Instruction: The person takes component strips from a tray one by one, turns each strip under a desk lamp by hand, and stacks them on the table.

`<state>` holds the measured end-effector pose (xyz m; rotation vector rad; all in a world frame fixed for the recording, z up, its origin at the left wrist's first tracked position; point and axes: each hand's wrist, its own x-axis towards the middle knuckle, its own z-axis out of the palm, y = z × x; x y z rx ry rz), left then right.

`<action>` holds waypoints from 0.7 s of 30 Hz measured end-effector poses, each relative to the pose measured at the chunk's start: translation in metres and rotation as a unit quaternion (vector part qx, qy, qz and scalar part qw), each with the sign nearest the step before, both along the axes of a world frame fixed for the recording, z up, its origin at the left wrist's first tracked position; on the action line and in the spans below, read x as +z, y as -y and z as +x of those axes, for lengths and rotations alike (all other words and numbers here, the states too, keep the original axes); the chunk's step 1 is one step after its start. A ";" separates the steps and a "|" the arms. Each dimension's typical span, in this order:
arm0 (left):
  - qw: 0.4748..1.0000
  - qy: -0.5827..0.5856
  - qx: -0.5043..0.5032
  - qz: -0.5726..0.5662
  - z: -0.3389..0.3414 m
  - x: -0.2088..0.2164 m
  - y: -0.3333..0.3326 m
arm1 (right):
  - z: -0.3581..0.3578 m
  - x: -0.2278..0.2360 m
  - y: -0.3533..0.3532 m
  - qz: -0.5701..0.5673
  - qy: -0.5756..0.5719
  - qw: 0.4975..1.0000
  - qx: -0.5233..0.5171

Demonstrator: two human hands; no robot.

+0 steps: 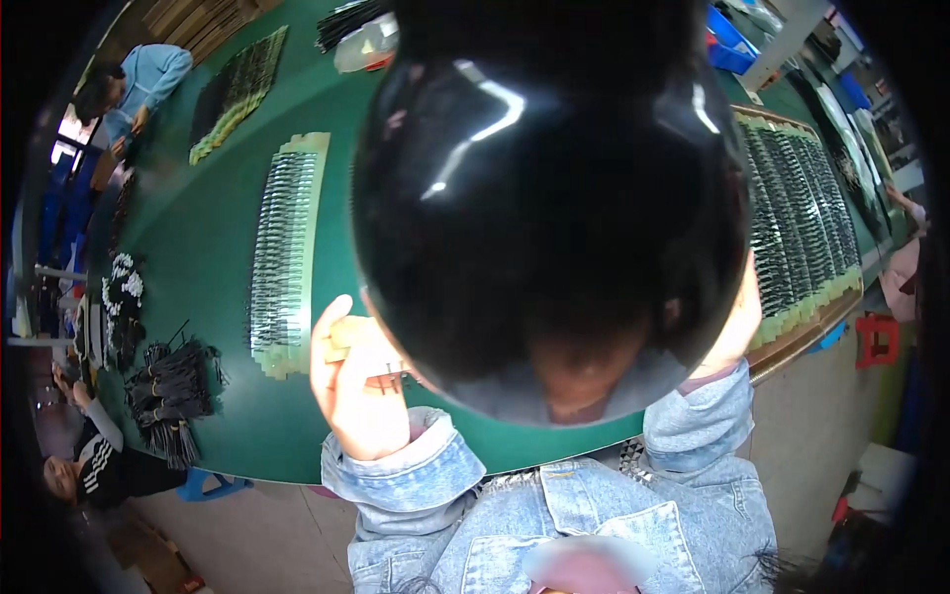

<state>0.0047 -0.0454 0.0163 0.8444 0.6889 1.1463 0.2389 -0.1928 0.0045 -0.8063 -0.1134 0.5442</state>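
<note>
A large glossy black dome point(549, 228), apparently a lamp shade, fills the middle and hides the space between my hands. To its lower left, my left hand point(364, 391) is brightly lit, with its fingers curled inward. Small dark pins point(390, 378) show against this hand, but the thing they belong to is hidden. Only the outer edge of my right hand point(737, 322) shows beyond the dome's right side; its fingers are out of sight. Left of my left hand, a pale green strip point(315, 198) carrying a close row of clear and black parts lies on the green table point(208, 267).
A tray point(807, 332) with several rows of similar dark parts is at right. Bundled black cables point(168, 396) lie at left, with another filled strip point(237, 94) farther back. Two people point(148, 84) point(119, 465) sit along the left. A red stool point(877, 340) stands right.
</note>
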 end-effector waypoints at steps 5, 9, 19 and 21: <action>0.999 0.034 0.016 -0.020 0.003 0.002 -0.002 | 0.001 -0.007 -0.002 0.060 0.029 0.996 0.065; 1.000 0.016 0.023 0.007 0.011 -0.011 -0.004 | 0.002 -0.015 0.004 0.067 0.032 0.993 0.087; 0.987 0.051 0.120 -0.095 0.011 0.010 -0.012 | -0.006 -0.015 0.007 0.043 0.063 0.988 0.133; 0.990 0.046 0.109 -0.071 0.008 0.008 -0.013 | -0.004 -0.021 0.008 0.075 0.059 0.988 0.122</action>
